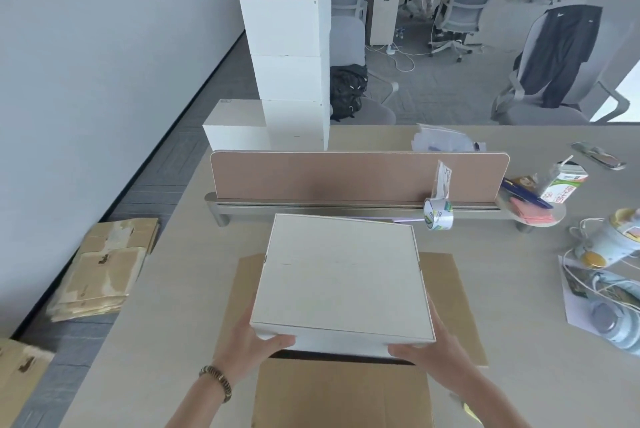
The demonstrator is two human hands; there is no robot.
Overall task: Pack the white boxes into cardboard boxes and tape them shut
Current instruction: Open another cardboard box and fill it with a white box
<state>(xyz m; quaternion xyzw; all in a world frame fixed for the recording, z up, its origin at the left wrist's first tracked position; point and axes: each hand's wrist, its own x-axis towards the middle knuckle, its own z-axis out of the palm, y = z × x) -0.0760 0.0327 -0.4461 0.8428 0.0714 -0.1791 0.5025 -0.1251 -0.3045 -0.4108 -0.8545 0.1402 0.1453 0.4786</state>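
A white box (341, 278) hangs over an open cardboard box (343, 393) whose flaps lie spread out on the desk. My left hand (254, 346) grips the white box at its near left corner, thumb on the front face. At the near right corner, my right hand (427, 344) grips it the same way. Several more white boxes (289, 64) stand stacked beyond the divider at the back left. A roll of clear tape (438, 214) stands by the divider's rail.
A brown desk divider (346, 178) crosses the desk behind the box. Cups, cables, a carton and papers (602, 254) crowd the right side. Flattened cardboard boxes (104, 268) lie on the floor to the left. Office chairs stand behind.
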